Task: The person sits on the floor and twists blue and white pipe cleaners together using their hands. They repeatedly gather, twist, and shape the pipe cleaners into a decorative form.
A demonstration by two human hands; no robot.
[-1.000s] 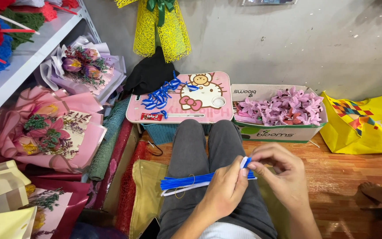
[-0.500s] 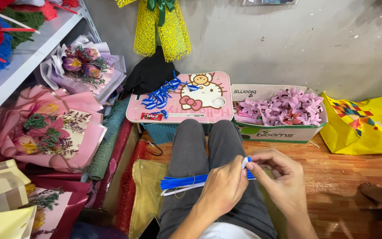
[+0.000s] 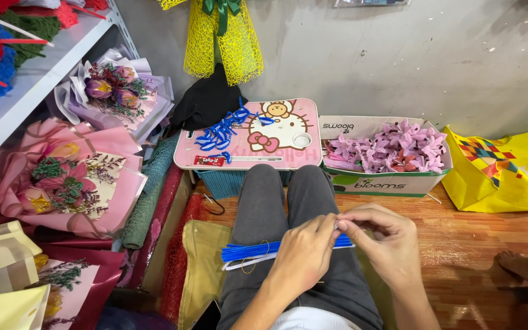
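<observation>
I have both hands meeting over my lap, above the grey trousers (image 3: 288,208). My left hand (image 3: 304,260) is curled nearly closed, thumb and fingertips pinched on the right end of the bundle of thin blue fuzzy stems (image 3: 258,249) that lies across my thighs. My right hand (image 3: 383,241) pinches that same end from the other side, fingers bent tight.

I judge the step in hand to be working one stem at its tip, a twist or fold. The next move calls for a firm pinch and a small wrist turn, with the loose left end kept from sliding off my thigh.

Room is narrow. The pink cartoon-cat lap tray (image 3: 184,156), with shaped blue pieces (image 3: 218,133) on it, sits just beyond my knees. Right of it stands a white cardboard box of purple fuzzy flowers (image 3: 392,146). Wrapped pink paper bouquets (image 3: 71,183) crowd the left. The wooden floor (image 3: 478,244) to the right offers the open space.
</observation>
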